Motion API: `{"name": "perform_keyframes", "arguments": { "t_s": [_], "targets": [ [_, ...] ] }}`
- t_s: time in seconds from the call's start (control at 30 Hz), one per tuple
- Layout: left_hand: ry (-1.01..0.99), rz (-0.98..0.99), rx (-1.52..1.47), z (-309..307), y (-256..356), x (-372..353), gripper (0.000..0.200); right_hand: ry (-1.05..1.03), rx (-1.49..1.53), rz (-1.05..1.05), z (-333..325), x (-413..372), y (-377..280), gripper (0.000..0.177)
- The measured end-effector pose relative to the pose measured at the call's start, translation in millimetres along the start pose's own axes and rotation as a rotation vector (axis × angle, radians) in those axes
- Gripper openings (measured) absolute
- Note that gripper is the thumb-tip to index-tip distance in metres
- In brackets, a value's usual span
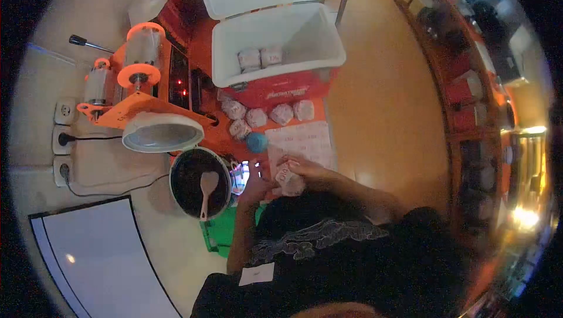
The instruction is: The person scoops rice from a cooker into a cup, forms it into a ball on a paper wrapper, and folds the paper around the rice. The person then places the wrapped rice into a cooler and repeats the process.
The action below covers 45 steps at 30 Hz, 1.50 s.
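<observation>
A round bundle in printed white paper (291, 183) is in my right hand (306, 168), whose fingers close over its top edge. My left hand (256, 184) is beside it, fingers apart, against a small brightly lit screen (242, 176). Under and beyond the bundle lie printed wrapping sheets (305, 143). A blue round object (257, 142) sits at their left edge. Several similar wrapped bundles (256, 117) stand in a row past it. At left, an open pot (176, 184) with dark insides holds a pale paddle (209, 189).
Behind the bundles stands an open red cooler (281, 88) with a white interior, two wrapped bundles (248, 58) inside. An orange sealing machine (132, 77) is on the left. Cords run to wall sockets (63, 139). A green crate (220, 233) sits below the pot; shelves (463, 89) line the right.
</observation>
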<state>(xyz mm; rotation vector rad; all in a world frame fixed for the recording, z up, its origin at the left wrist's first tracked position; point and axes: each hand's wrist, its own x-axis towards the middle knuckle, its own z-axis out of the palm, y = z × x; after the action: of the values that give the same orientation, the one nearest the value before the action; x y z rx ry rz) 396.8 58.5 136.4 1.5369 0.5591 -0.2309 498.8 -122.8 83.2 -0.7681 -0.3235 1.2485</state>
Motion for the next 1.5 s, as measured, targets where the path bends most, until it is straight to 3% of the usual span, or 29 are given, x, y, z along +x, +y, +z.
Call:
{"name": "perform_keyframes", "arguments": {
  "t_s": [0.07, 0.13, 0.17, 0.2, 0.27, 0.33, 0.4, 0.5, 0.57, 0.6, 0.63, 0.67, 0.7, 0.77, 0.83, 1.03, 1.2, 1.27, 1.33, 1.37, 1.4, 1.43, 1.5],
  "targets": [
    [0.045, -0.058, 0.019, 1.8, -3.4, 10.8, 0.081, -0.011, -0.14, 0.005, 2.3, -0.1, -22.5, 0.055],
    [-0.076, 0.052, 0.186, -2.9, -5.2, 14.7, 0.074, 0.276, -0.001, 0.042, 21.8, -0.7, -57.7, 0.049],
    [-0.049, -0.05, -0.074, 2.3, 11.4, 16.4, 0.065, 0.361, 0.079, 0.027, 38.0, -3.9, -92.7, 0.052],
    [-0.049, -0.067, -0.088, -2.4, 6.6, 22.9, 0.065, 0.451, 0.156, 0.015, 50.8, -4.9, -131.3, 0.054],
    [-0.186, -0.209, -0.186, -14.0, -8.8, 31.1, 0.058, 0.561, 0.087, -0.104, 47.1, 9.3, -184.0, 0.055],
    [-0.188, -0.195, -0.149, -16.7, 3.6, 36.4, 0.055, 0.612, -0.461, -0.266, 23.7, 39.3, -233.9, 0.059],
    [-0.187, -0.165, -0.11, -20.3, -4.0, 48.5, 0.051, 0.522, -0.351, -0.231, 7.3, 80.1, -278.6, 0.064],
    [-0.159, -0.03, -0.098, -22.6, -40.4, 69.6, 0.05, 0.527, -0.403, -0.044, -21.7, 151.2, -302.7, 0.063],
    [-0.19, 0.007, -0.061, -23.5, -42.3, 79.9, 0.05, 0.218, -1.207, -0.208, -81.4, 202.9, -282.3, 0.063],
    [-0.188, -0.004, -0.072, -23.6, -46.7, 85.2, 0.05, 0.366, -0.805, -0.016, -66.7, 224.5, -282.8, 0.059],
    [-0.226, 0.123, 0.106, -24.2, -54.2, 89.9, 0.05, 0.503, -0.392, 0.17, -49.1, 248.9, -280.2, 0.055],
    [-0.266, 0.253, 0.29, -25.4, -63.1, 93.4, 0.051, 0.507, -0.514, 0.142, -90.3, 289.0, -249.1, 0.06],
    [-0.267, 0.249, 0.287, -21.3, -74.1, 95.2, 0.051, 0.508, -0.638, 0.108, -135.0, 322.9, -218.9, 0.065],
    [-0.297, -0.245, -0.615, -14.1, -82.4, 94.0, 0.048, 0.604, -0.687, 0.12, -136.5, 340.3, -200.9, 0.072],
    [-0.247, -0.188, -0.414, -19.1, -77.4, 89.0, 0.047, 0.693, -0.745, 0.13, -130.4, 347.4, -192.2, 0.081],
    [-0.132, -0.104, -0.098, -35.5, -13.8, 58.1, 0.046, 0.896, -0.697, -0.069, -75.1, 306.3, -218.3, 0.068],
    [-0.056, -0.088, -0.043, -48.0, 22.0, 28.8, 0.044, 0.884, -1.101, -0.042, -91.6, 317.9, -214.1, 0.063],
    [0.064, 0.106, 0.092, -59.4, 32.3, 13.7, 0.041, 0.88, -1.292, 0.002, -105.5, 317.2, -213.5, 0.062],
    [0.197, -0.047, -0.025, -80.6, 37.5, -2.9, 0.038, 0.863, -1.371, 0.012, -133.8, 316.7, -207.5, 0.061],
    [0.288, -0.087, -0.162, -92.6, 33.0, -12.0, 0.036, 0.567, -1.444, -0.223, -158.2, 315.5, -202.4, 0.049],
    [0.432, 0.131, 0.077, -106.9, 35.7, -19.3, 0.034, 0.264, -1.482, -0.451, -181.1, 311.9, -194.9, 0.041],
    [0.567, 0.347, 0.32, -122.7, 41.6, -23.0, 0.031, 0.258, -1.479, -0.444, -170.7, 302.9, -203.6, 0.041],
    [0.761, 0.139, 0.451, -153.6, 18.1, -41.5, 0.031, 0.437, -1.555, 0.042, -115.2, 281.4, -238.8, 0.042]
  ]
}}
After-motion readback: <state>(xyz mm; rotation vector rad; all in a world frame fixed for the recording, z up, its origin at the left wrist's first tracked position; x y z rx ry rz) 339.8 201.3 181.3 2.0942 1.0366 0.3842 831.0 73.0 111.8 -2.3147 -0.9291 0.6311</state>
